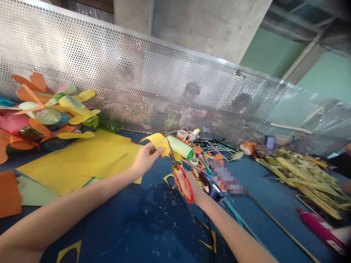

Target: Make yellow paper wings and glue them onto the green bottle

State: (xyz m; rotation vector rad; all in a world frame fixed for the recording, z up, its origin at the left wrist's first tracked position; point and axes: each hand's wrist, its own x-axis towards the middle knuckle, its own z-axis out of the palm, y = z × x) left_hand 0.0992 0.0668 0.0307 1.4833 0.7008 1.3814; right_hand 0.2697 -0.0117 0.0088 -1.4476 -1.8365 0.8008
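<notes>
My left hand (pixel 148 157) pinches a curved strip of yellow paper (pixel 157 141) above the middle of the table. In my right hand (pixel 189 184) is a pair of scissors (pixel 186 184) with red handles, its blades pointing up and away beside the yellow paper's right edge. Whether the blades touch the paper, I cannot tell. Just behind them lies a pale green paper-wrapped bottle (pixel 179 146) with a bright green end. Yellow sheets (pixel 82 157) spread out left of my left hand. Under the scissors a yellow offcut (pixel 169 179) rests on the table.
Bottle crafts with paper blades (pixel 52 113) pile up at the left. A perforated metal screen (pixel 164 76) borders the blue table (pixel 164 226), with people behind it. Dry husks (pixel 301 175), a phone (pixel 309 204) and a magenta box (pixel 320 230) lie right. A dark glue gun (pixel 214 188) sits near my right wrist.
</notes>
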